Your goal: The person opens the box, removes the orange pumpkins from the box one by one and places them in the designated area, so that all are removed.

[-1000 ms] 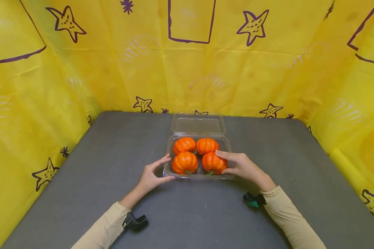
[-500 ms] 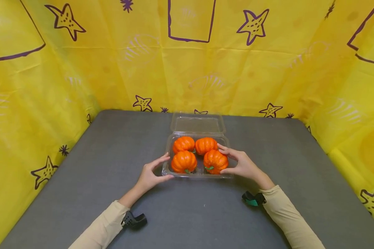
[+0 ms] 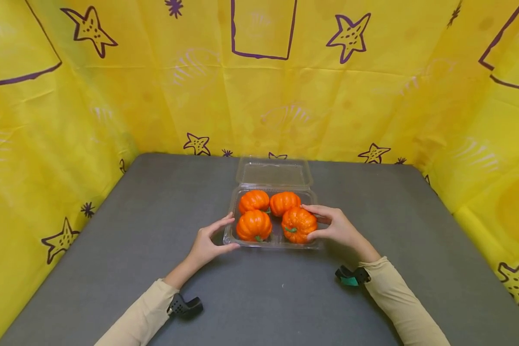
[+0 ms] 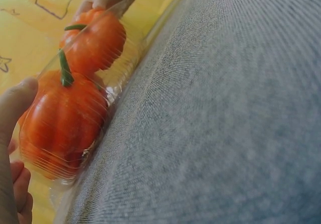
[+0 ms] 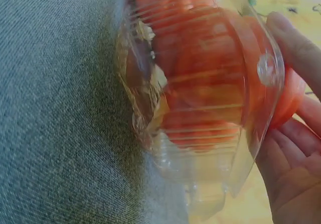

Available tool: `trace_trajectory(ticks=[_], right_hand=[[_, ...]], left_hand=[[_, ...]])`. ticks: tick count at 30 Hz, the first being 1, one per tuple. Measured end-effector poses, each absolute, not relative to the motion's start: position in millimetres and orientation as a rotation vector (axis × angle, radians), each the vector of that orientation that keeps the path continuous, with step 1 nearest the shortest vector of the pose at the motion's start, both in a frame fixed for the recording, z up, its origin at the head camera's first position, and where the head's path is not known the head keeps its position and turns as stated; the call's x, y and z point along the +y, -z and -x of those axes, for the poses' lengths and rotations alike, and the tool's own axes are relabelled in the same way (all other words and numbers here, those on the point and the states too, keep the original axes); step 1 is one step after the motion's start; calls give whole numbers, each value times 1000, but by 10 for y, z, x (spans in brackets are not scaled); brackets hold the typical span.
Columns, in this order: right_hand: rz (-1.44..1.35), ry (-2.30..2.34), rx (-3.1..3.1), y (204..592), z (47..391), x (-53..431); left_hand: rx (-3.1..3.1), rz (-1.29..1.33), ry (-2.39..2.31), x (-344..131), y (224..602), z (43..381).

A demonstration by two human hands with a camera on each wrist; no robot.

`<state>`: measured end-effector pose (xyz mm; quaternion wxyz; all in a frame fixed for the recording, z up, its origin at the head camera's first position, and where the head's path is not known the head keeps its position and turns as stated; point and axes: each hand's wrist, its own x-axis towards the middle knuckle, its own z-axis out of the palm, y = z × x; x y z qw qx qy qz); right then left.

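Note:
In the head view a clear plastic clamshell container [image 3: 265, 244] sits on the table, its lid [image 3: 274, 172] folded back at the far side. Orange toy pumpkins with green stems fill it in two rows, among them a front left pumpkin [image 3: 253, 226] and a back right pumpkin [image 3: 285, 203]. My left hand [image 3: 207, 244] holds the container's left front corner between thumb and fingers. My right hand [image 3: 339, 228] grips the front right pumpkin [image 3: 299, 225] from its right side, the thumb in front. In the right wrist view that pumpkin bulges past the container's rim [image 5: 275, 73].
The dark grey table [image 3: 259, 298] reaches back to a yellow cloth backdrop [image 3: 155, 96] with drawn stars, which also hangs at both sides. A black wrist mount [image 3: 186, 306] is on the left forearm and another black mount [image 3: 351, 276] on the right.
The front right pumpkin has turned in my right hand, so its stem now points toward the lower left. My right fingers have shifted on it. The left hand keeps its place.

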<state>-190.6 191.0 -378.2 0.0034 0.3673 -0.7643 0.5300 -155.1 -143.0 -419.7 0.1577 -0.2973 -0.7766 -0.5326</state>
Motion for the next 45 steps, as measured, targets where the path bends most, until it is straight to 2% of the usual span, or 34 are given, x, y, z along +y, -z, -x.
trace_trajectory(ticks=[12,27,39,45], right_hand=[[-1015,-1681,-2357,3734,1906,1980],[-1162,-1982,-2211,3948,2027,2044],[-1106,-1989,-2169,3955,2021,2068],[-1188,-1979,-2117,3962,2031,2079]], left_hand=[[-2205,848,1502,-1383,4205,1579],[-2191,863,1477,-1431,4217,1558],[-2191,865,1464,-1432,4224,1561],[-2188,858,1463,-1431,4233,1554]])
